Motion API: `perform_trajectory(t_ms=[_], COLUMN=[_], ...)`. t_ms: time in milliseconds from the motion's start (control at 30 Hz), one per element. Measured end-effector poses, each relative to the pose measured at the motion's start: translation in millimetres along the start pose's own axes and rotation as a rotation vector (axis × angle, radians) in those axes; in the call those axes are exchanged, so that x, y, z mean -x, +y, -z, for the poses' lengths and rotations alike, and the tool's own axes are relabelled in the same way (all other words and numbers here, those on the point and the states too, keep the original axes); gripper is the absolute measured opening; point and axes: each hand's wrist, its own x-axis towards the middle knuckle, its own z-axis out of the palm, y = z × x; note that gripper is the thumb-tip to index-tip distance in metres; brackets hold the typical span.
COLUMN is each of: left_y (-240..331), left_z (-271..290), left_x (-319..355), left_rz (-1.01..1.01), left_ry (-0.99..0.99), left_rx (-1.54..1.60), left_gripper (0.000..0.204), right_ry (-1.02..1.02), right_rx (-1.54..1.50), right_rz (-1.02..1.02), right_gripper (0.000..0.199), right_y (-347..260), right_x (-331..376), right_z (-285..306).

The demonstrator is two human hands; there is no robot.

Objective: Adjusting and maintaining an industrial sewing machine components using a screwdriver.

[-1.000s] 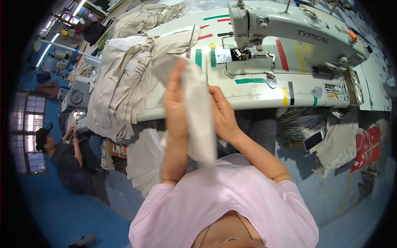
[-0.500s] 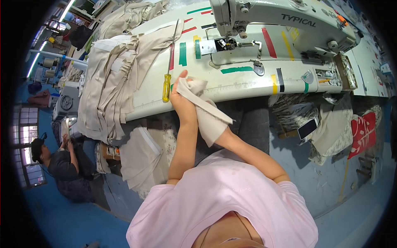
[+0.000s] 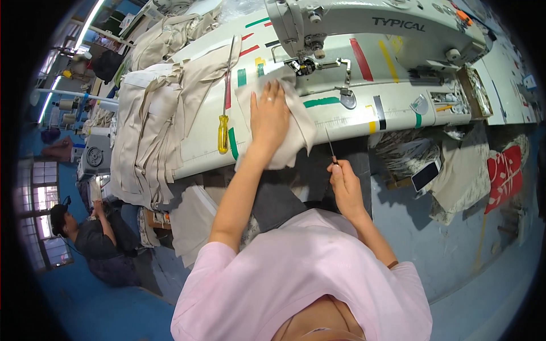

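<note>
The left hand [image 3: 270, 122] is open, its palm flat on the soft beige piece of cloth [image 3: 300, 128], which lies just in front of the needle end of the big white metal sewing machine [image 3: 341, 31]; the right hand [image 3: 346, 184] is closed around a thin metal tool with a brown handle [image 3: 333, 157], farther out in front of the machine. It seems best to press gently, so the cloth stays smooth; the tool's thin tip should stay clear of the fingers.

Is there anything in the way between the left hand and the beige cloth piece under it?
No, nothing visible: the left hand lies flat right on the beige cloth piece. The long metal screwdriver with a yellow handle lies off to the left, apart from that cloth.
</note>
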Motion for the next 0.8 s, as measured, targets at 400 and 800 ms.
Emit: perform_trajectory(t_ms=[400, 800], left_y=[-106, -76], left_z=[-28, -8], left_x=[-89, -47], left_rz=[0.01, -0.111], left_ry=[0.039, 0.036], left_rx=[0.018, 0.264], left_gripper=[0.062, 0.054], right_ry=[-0.087, -0.05], right_rx=[-0.04, -0.284], right_rz=[-0.025, -0.104], right_gripper=[0.033, 0.027], right_y=[-11, -20], right_x=[-8, -23], right_z=[-4, -14])
